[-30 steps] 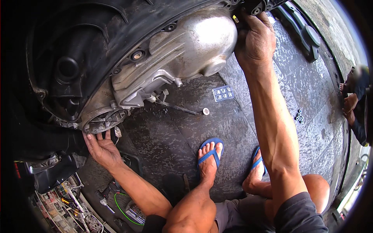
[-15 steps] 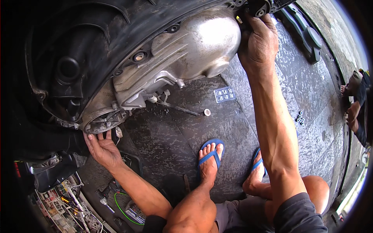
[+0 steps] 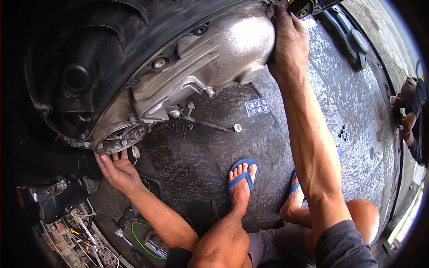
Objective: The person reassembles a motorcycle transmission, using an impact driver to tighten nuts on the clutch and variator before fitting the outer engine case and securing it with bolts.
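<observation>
left hand [image 3: 119, 174] and right hand [image 3: 291, 47] are touching opposite ends of a grey metal casing [image 3: 210, 53], which is spanning the space between them. the left is turning its palm upward, thumb and fingers loosely apart at the lower edge of a ribbed round opening [image 3: 107, 136]; the casing is hiding some of its fingertips, so i cannot tell whether it is gripping. the right is pressing close against the casing's bright, bulging end, its fingers partly out of sight beyond the metal; its grip, too, i cannot tell. a black plastic cover [image 3: 134, 49] is curving along the casing's upper side.

on a pale-edged panel [image 3: 257, 107], two rows of small marks are showing, too small to make out.

the right forearm [image 3: 315, 143] is crossing in front of one foot, while a blue sandal [image 3: 248, 179] is showing plainly on the other. below the casing, a dark rod [image 3: 208, 123] with a pale round end is lying over the floor [image 3: 187, 183]. at lower left, a green cable [image 3: 136, 236] is curving near jumbled parts [image 3: 73, 230]. small ring-shaped pieces [image 3: 344, 135] are clustering right of the forearm; farther off, a long dark part [image 3: 342, 33] is lying, and another person [image 3: 409, 120] is showing at the right rim.
</observation>
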A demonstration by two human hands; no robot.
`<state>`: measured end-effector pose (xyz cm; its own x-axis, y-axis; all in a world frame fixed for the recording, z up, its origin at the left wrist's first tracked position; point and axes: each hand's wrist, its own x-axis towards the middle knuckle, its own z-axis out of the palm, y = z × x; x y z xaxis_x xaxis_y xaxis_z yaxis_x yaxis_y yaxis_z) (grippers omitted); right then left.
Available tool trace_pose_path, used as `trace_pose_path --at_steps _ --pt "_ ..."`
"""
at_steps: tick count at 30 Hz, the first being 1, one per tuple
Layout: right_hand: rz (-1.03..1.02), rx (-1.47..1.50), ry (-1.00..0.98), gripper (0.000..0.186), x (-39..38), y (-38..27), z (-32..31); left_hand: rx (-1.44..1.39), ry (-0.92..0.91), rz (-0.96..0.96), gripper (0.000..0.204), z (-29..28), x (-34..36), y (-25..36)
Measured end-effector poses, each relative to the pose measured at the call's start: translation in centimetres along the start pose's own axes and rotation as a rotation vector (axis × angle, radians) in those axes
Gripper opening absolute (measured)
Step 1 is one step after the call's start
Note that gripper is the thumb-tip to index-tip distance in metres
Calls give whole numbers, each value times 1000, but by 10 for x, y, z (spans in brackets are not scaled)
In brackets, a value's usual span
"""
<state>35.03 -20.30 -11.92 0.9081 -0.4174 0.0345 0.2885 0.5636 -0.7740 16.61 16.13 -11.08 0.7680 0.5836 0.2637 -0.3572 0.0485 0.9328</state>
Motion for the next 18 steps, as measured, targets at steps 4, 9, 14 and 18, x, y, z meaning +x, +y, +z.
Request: trace_pose_path --at_steps 4,9,14,18 --pt "-33 14 -50 21 -1 -3 6 -4 6 11 51 2 0 -2" --pt "-18 -35 -45 22 -2 -2 2 -9 0 3 49 1 1 -6" --pt "-56 -195 -38 30 -8 -4 -1 10 38 4 47 -2 4 -8" --pt "-84 -136 14 21 -12 -7 6 22 61 32 53 2 2 -8"
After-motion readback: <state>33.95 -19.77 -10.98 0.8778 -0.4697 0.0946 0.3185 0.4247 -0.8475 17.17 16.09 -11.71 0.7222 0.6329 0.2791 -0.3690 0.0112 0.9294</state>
